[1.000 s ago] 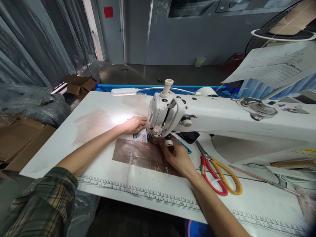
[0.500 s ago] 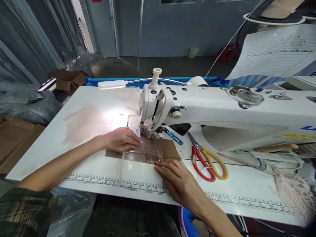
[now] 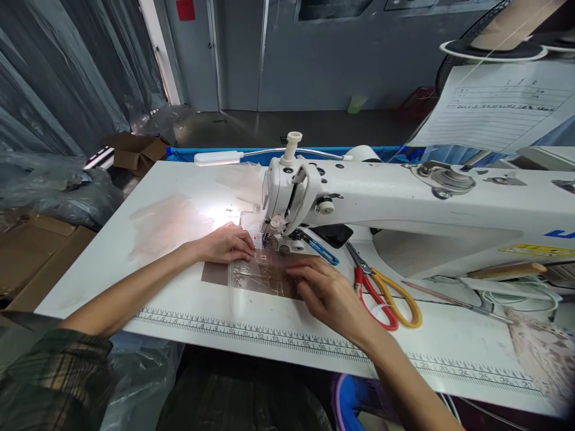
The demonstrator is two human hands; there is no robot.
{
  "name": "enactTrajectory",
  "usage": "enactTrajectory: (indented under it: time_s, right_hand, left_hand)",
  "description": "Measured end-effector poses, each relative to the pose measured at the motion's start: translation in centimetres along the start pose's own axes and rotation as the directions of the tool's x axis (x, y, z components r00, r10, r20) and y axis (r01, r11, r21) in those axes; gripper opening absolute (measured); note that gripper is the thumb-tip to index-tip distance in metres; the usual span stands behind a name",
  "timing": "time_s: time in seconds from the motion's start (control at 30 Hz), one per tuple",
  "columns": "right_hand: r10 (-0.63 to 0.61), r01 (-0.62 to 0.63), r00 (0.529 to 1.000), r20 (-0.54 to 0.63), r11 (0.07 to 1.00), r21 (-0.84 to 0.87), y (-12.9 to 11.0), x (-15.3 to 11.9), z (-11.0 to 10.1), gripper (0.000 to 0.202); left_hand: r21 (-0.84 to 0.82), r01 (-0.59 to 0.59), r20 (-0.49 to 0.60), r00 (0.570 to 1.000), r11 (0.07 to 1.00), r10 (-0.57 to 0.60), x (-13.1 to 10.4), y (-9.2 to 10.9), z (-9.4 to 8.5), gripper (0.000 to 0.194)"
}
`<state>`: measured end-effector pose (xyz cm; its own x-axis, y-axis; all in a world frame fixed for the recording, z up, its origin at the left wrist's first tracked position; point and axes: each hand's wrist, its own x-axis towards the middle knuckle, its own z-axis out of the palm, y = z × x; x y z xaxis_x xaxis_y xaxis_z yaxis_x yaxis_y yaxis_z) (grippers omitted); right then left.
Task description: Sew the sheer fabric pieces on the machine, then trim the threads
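Observation:
A white sewing machine point(image 3: 359, 197) stands on the white table point(image 3: 179, 305). Below its needle area lies a flat brown piece point(image 3: 215, 273) with sheer, shiny clear material point(image 3: 251, 278) over it. My left hand point(image 3: 229, 243) rests on the left part of the sheer material beside the presser foot, its fingers bent together; whatever is under the fingertips is hidden. On the right end of the brown piece is my right hand point(image 3: 321, 287), fingers curled, fingertips at the sheer material. Whether it pinches any of it is unclear.
Scissors with red and yellow handles point(image 3: 395, 293) and a blue tool point(image 3: 321, 248) lie right of the needle. Pale sheer fabric point(image 3: 162, 224) is at the left, lace point(image 3: 539, 359) at the right edge. A ruler strip point(image 3: 251, 332) runs along the front edge.
The view has shifted slightly. My right hand has moved up and inward over the brown piece, and its fingers are more curled. My left hand stays near the presser foot.

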<state>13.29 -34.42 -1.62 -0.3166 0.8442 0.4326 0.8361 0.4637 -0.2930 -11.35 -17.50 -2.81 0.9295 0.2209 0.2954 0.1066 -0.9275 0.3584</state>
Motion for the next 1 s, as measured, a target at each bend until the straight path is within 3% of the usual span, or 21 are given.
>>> enactTrajectory:
  time_s: [0.1, 0.23, 0.37, 0.43, 0.5, 0.57, 0.6, 0.63, 0.7, 0.77, 0.8, 0.87, 0.93, 1.0]
  right_hand:
    - [0.036, -0.038, 0.999, 0.022, 0.992, 0.124, -1.5, 1.8, 1.3, 0.026]
    - [0.075, -0.093, 0.987, 0.139, 0.988, 0.126, -3.2, 3.6, 3.1, 0.038]
    - [0.191, -0.250, 0.958, 0.215, 0.922, 0.296, -4.7, 4.1, 4.1, 0.025]
    - [0.199, -0.349, 0.921, 0.333, 0.801, 0.486, -5.0, 3.7, 4.3, 0.029]
    - [0.149, -0.472, 0.862, 0.484, 0.584, 0.660, -5.0, 3.2, 4.4, 0.034]
    - [0.085, -0.579, 0.799, 0.595, 0.375, 0.724, -4.8, 3.0, 4.4, 0.038]
    - [0.076, -0.610, 0.777, 0.624, 0.333, 0.719, -4.7, 3.1, 4.4, 0.039]
    - [0.087, -0.617, 0.768, 0.634, 0.363, 0.698, -4.6, 3.3, 4.3, 0.038]
    - [0.169, -0.550, 0.797, 0.580, 0.601, 0.580, -4.4, 3.8, 4.2, 0.032]
    - [0.261, -0.401, 0.875, 0.408, 0.863, 0.307, -4.2, 4.3, 4.2, 0.022]
    - [0.257, -0.316, 0.916, 0.307, 0.935, 0.160, -4.0, 4.5, 4.3, 0.014]
    - [0.147, -0.148, 0.974, 0.174, 0.989, -0.012, -3.5, 4.6, 4.7, 0.016]
    - [0.006, -0.003, 0.993, 0.118, 1.000, -0.026, -2.9, 4.4, 5.3, 0.025]
    - [-0.048, 0.047, 0.995, 0.086, 0.999, 0.011, -2.3, 4.1, 5.8, 0.026]
  left_hand:
    - [-0.046, 0.021, -0.032, 0.999, 0.999, -0.023, -0.1, 0.8, 0.1, 0.010]
    - [-0.134, 0.039, -0.072, 0.996, 0.990, -0.049, -0.3, 2.4, 0.0, 0.014]
    - [-0.235, 0.086, -0.032, 0.995, 0.968, -0.096, -1.0, 3.9, -1.4, 0.015]
    - [-0.315, 0.199, 0.045, 0.980, 0.928, -0.195, -1.6, 4.6, -2.6, 0.015]
    - [-0.415, 0.352, 0.153, 0.936, 0.839, -0.316, -2.0, 5.2, -3.9, 0.020]
    - [-0.473, 0.486, 0.272, 0.874, 0.735, -0.403, -2.1, 5.5, -5.0, 0.027]
    - [-0.468, 0.528, 0.311, 0.849, 0.709, -0.427, -1.9, 5.4, -5.3, 0.031]
    - [-0.436, 0.548, 0.325, 0.836, 0.714, -0.443, -1.6, 5.3, -5.4, 0.033]
    - [-0.295, 0.522, 0.288, 0.847, 0.800, -0.447, -0.4, 4.5, -5.3, 0.032]
    - [-0.065, 0.426, 0.221, 0.888, 0.903, -0.403, 1.1, 3.3, -4.6, 0.025]
    - [0.062, 0.365, 0.208, 0.905, 0.929, -0.370, 1.9, 2.5, -4.2, 0.022]
    - [0.274, 0.262, 0.191, 0.928, 0.926, -0.319, 3.5, 1.0, -3.2, 0.020]
    - [0.382, 0.203, 0.160, 0.946, 0.901, -0.281, 4.8, -0.2, -2.3, 0.022]
    - [0.423, 0.195, 0.115, 0.957, 0.885, -0.265, 5.5, -1.0, -1.7, 0.020]
